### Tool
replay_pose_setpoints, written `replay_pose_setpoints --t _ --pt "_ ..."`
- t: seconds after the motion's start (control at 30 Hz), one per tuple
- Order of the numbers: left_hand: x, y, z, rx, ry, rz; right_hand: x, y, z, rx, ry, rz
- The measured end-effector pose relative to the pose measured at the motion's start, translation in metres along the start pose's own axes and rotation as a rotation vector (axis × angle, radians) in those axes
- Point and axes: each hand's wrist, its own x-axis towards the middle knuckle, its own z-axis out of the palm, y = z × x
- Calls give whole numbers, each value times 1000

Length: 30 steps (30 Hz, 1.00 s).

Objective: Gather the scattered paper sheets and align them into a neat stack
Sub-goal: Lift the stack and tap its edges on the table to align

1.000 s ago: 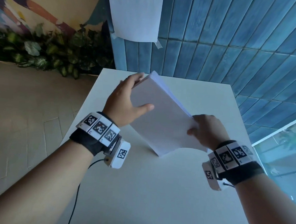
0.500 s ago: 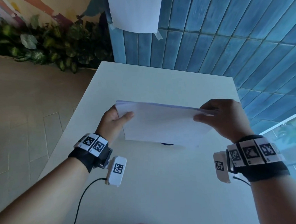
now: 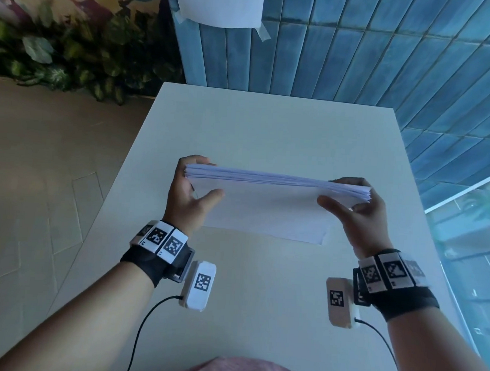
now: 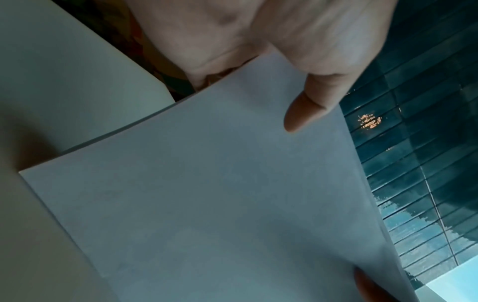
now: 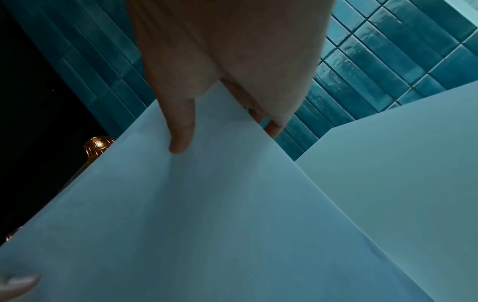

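Your left hand (image 3: 190, 195) at 9 o'clock, right hand (image 3: 356, 208) at 3: fingers clamped on paper stack (image 3: 268, 206) ends, stack on edge on worktop (image 3: 269, 130), likely for squaring.

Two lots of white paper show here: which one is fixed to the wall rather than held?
The single white sheet taped to the blue tiled wall; the white paper stack stands edge-down on the white table, in both hands' grip.

Your right hand (image 5: 227, 51) pinches the paper stack (image 5: 207, 214), thumb (image 5: 181, 130) on its near face, teal tiled wall (image 5: 388, 51) beyond.
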Motion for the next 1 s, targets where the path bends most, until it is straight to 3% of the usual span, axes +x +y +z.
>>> replay_pose_setpoints --t 0.17,0.37,0.53,0.77,1.0 --pt "-1 1 4 12 49 -41 0 2 9 13 38 -29" --pt "6 10 4 -29 81 48 2 -12 13 82 121 -102" --pt "1 -6 7 -11 66 -77 -5 7 20 58 125 24" --pt "8 -7 4 -12 66 -37 1 7 15 50 108 7" --pt "9 -33 9 95 7 -148 -3 8 20 -28 95 132"
